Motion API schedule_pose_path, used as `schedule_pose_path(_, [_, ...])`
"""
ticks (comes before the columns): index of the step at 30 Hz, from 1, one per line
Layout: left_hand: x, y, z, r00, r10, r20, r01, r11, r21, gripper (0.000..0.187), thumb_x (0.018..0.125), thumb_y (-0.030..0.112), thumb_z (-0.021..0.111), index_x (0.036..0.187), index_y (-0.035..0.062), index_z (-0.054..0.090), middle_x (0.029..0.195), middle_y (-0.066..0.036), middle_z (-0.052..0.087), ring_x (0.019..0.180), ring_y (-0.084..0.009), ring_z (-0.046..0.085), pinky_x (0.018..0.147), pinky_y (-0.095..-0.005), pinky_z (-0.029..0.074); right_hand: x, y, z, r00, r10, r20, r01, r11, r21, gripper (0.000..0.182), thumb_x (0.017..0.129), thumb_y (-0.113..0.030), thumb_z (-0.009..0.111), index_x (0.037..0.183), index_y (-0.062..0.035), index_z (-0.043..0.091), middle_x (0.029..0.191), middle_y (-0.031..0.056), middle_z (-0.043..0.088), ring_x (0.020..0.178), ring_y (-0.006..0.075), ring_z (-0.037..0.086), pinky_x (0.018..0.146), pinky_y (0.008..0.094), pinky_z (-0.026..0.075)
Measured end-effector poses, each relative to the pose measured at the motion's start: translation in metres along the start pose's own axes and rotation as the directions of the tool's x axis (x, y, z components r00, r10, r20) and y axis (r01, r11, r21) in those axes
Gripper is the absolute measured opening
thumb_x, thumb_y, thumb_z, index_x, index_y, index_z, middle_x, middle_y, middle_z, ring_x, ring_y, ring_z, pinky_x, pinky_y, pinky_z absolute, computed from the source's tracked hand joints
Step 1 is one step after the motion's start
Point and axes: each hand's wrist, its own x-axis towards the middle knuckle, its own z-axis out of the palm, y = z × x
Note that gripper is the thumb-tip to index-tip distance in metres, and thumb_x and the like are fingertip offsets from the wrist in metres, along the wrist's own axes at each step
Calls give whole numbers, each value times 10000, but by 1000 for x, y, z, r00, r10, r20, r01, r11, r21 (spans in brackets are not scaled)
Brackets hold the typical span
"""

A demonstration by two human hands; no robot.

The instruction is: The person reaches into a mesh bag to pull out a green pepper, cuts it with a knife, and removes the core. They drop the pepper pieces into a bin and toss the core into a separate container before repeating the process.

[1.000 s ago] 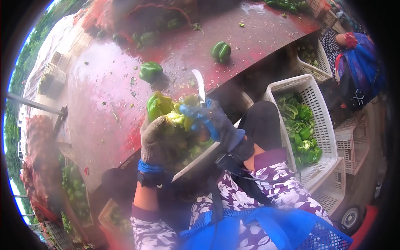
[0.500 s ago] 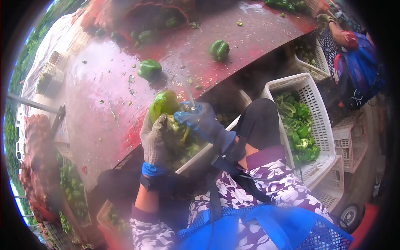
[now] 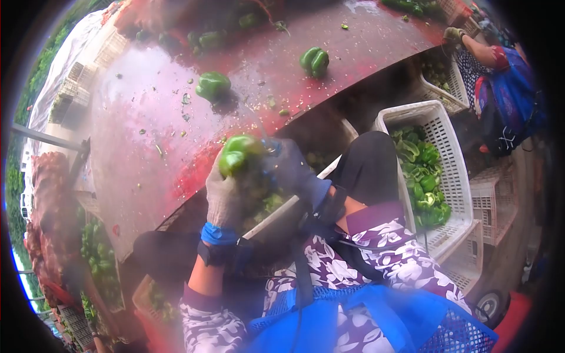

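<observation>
My left hand [image 3: 221, 191], in a pale knit glove with a blue band at the wrist, is closed around a green bell pepper [image 3: 235, 156]. In a blue-grey glove, my right hand [image 3: 291, 167] grips a small knife [image 3: 257, 122], whose thin blade points up and away from me. The right fingers are blurred and lie close to the pepper's right side. Below both hands is a crate [image 3: 272, 216] with green pieces in it. Two whole bell peppers, a nearer one [image 3: 213, 86] and a farther one [image 3: 314, 62], rest on the reddish tabletop [image 3: 135, 170].
A white crate [image 3: 460, 176] of cut peppers stands right of my knee. Seeds and scraps dot the tabletop. Red mesh sacks [image 3: 176, 20] with peppers lie at the far side. Another person [image 3: 500, 88] works at the upper right. More peppers [image 3: 100, 259] are at lower left.
The pepper has turned in my left hand and now shows a rounder green side. My right hand has shifted slightly right and is blurred by motion, with the knife still in it.
</observation>
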Motion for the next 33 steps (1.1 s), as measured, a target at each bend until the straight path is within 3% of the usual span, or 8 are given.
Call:
schedule_pose_path(4, [-7,15,8,988,-1,154,-16,994,110,458,973,198,657,1392,35,570,1215,-67,661,1024,-145,644,863,-286,535,-1,5,-4,999,39,13,-39,999,-26,161,942,-107,665,1043,2,727,758,38,690,607,94,630,521,279,526])
schedule_pose_path(10, [-16,22,-1,994,74,86,-112,756,645,811,860,145,745,1570,68,361,1222,-187,698,1105,-233,688,945,-332,530,4,18,-18,989,78,129,-80,997,8,135,939,-80,633,1011,-4,719,752,75,696,556,140,654,460,318,542])
schedule_pose_path(13, [-22,27,0,984,119,136,-179,734,655,835,840,137,730,1581,79,351,1202,-194,703,1059,-233,702,924,-339,539,19,52,-25,931,-282,230,306,949,-74,147,935,-71,636,1038,-6,718,770,71,705,552,145,653,449,325,544])
schedule_pose_path(15, [-28,36,10,994,98,45,-104,752,650,788,853,129,710,1565,72,375,1191,-189,705,1037,-232,706,906,-346,545,16,54,-26,928,-306,212,326,943,-64,165,939,-72,639,1067,-6,718,797,63,714,575,140,657,469,320,550])
schedule_pose_path(17, [-26,30,6,989,145,-37,-87,758,647,714,879,131,694,1533,62,415,1176,-175,708,1016,-223,704,891,-344,547,-5,5,-6,996,11,92,-16,999,48,185,948,-76,639,1099,-4,717,836,52,726,618,127,665,511,308,561])
schedule_pose_path(20, [-7,-18,-15,956,273,-107,-165,803,573,563,932,148,676,1457,45,498,1154,-136,710,996,-195,690,882,-328,543,10,43,4,966,-256,-41,259,962,83,200,966,-64,634,1140,-7,714,885,28,730,733,86,666,621,275,567])
schedule_pose_path(25, [-3,-29,-10,968,184,-172,-160,977,141,430,979,184,674,1366,23,576,1162,-83,700,1007,-152,657,898,-300,528,0,24,22,964,-236,-120,250,960,126,191,976,-32,617,1139,-9,712,917,9,723,831,61,649,716,255,546])
schedule_pose_path(33, [-4,3,-5,975,220,-2,-198,884,423,582,925,49,660,1477,3,482,1231,-124,687,1052,-146,661,921,-296,536,10,32,-14,986,155,56,-164,948,271,187,971,-38,610,1134,-7,697,917,26,708,776,74,630,668,264,544])
